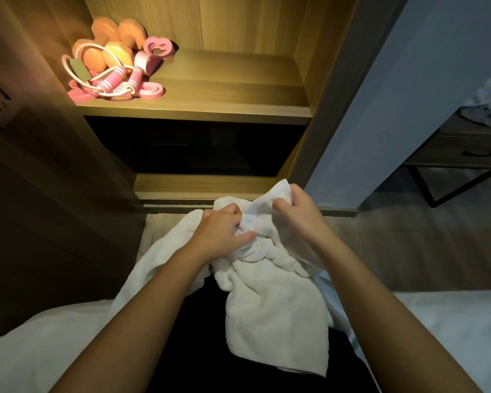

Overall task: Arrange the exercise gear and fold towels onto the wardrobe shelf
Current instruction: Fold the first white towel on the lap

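Our white towel (270,302) sits low in the middle of the frame, fluffy and bunched up. It hangs long-ways down from our hands. Our left hand (224,231) and right hand (295,214) both pinch its top, close together, fingers curled. The lit shelf (224,109) is above, with pink gear (114,66) at its upper left.

Gear pile (114,66) fills the left end of the wardrobe shelf (224,89), bands spilling to the front edge. Right of pile: bare board through to right side panel (318,52), front open, room to pass. Left of pile: left side panel (34,38) just beside it. Below pile: dark compartment (196,148), contents unreadable. Lower, right of pile: towel (267,302) bunched in left hand (224,231) and right hand (295,214).
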